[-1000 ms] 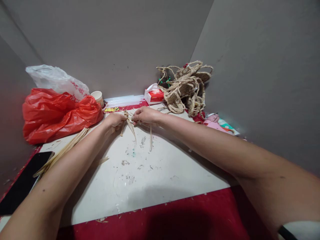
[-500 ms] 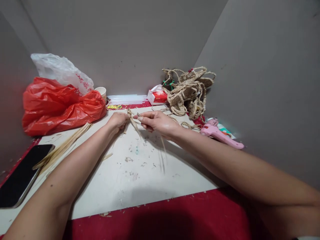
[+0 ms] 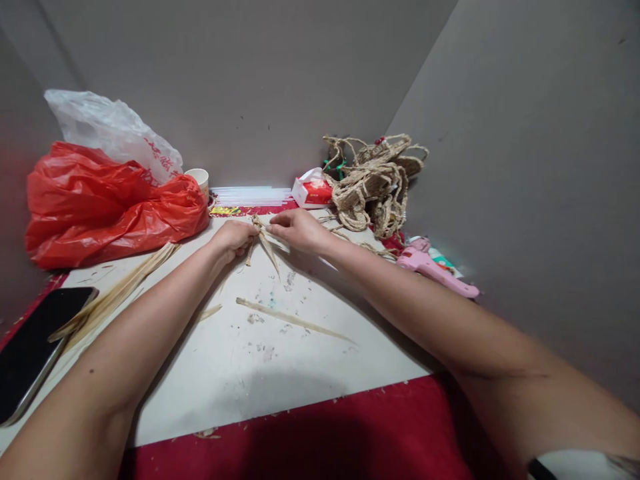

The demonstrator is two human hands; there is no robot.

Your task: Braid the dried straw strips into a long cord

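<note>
My left hand (image 3: 236, 238) is closed on a small knotted piece of dry straw (image 3: 257, 223) above the far part of the white board (image 3: 225, 373). Strips of the straw hang down from it toward me. Just to the right, my right hand (image 3: 294, 229) has its thumb and fingers pressed together close to the knot; what they pinch is too small to make out. A single loose straw strip (image 3: 295, 320) lies across the middle of the board. On the left, a bundle of flat straw (image 3: 120, 290) rests partly over a black phone (image 3: 37, 347).
A red plastic bag (image 3: 110, 207) and a paper cup (image 3: 199, 179) stand at the back left. Behind my hands lie clear sticks (image 3: 250, 197) and a tissue pack (image 3: 313, 190). Braided straw rope (image 3: 370, 187) and a pink glue gun (image 3: 435, 270) are at the right.
The loose strip that hung below my right hand now lies flat on the board. My right hand has moved slightly up and left, and the view has shifted a little.
</note>
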